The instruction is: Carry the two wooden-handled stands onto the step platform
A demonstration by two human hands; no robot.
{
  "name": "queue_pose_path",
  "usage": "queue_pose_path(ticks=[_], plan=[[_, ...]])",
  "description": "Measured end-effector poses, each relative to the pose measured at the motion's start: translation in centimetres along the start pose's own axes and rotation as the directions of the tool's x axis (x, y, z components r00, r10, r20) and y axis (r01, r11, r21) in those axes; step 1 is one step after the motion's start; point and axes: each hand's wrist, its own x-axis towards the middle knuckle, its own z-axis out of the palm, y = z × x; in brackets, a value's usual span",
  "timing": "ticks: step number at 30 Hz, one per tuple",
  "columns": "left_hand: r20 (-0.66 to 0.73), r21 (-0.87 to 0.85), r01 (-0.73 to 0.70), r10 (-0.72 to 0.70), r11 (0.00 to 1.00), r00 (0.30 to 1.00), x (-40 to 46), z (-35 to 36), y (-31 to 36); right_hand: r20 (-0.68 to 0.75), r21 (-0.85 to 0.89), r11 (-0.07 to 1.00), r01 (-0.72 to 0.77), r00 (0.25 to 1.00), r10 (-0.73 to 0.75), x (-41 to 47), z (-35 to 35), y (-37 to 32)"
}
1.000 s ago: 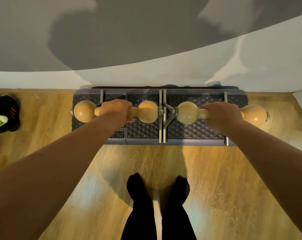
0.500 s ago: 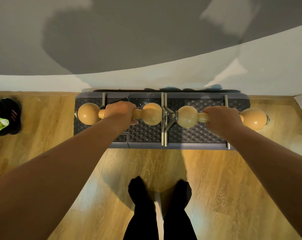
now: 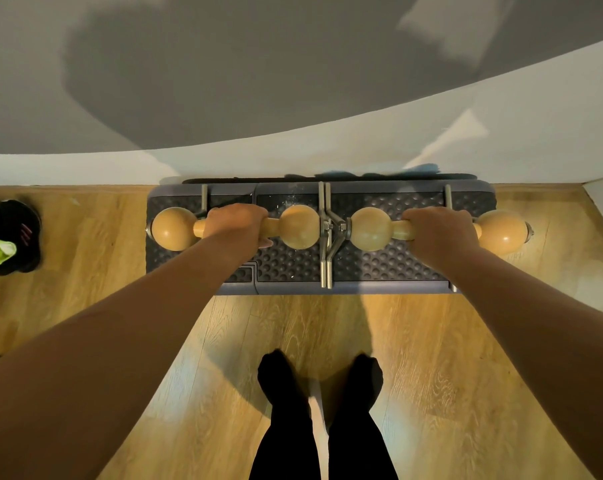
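Two stands with rounded wooden handles and metal feet lie side by side over the dimpled grey step platform (image 3: 390, 268) by the wall. My left hand (image 3: 236, 225) is closed around the middle of the left stand (image 3: 298, 226). The right stand (image 3: 371, 229) is gripped at its middle by my right hand (image 3: 438, 233). The metal bars of both stands run front to back across the platform top and meet at its centre. I cannot tell whether the feet rest on the platform or hover just above it.
The platform sits against a white and grey wall (image 3: 293, 98) on a wooden floor (image 3: 431, 358). Dark shoes with a neon green part (image 3: 5, 240) lie at the left. My feet in black socks (image 3: 320, 382) stand in front of the platform.
The view has shifted a little, so the platform and stands sit slightly lower in frame. Both hands keep the same grip on the handles.
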Motion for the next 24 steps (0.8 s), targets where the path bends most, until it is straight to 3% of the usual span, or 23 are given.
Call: queue_pose_path(ticks=[10,15,24], plan=[[-0.089,0.083,-0.051,0.059,0.995,0.994,0.6,1.6,-0.9,0.050,0.006,1.000,-0.016,0.999,0.015,-0.4,-0.9,-0.3],[-0.137,0.004,-0.088,0.088,0.996,0.987,1.0,2.8,-1.7,0.071,0.067,0.998,-0.003,0.998,-0.002,-0.2,-1.0,-0.7],[-0.085,-0.220,-0.253,0.240,0.942,0.967,-1.2,0.5,-2.6,0.040,0.064,0.995,0.077,0.996,-0.080,-1.3,-4.6,-0.7]])
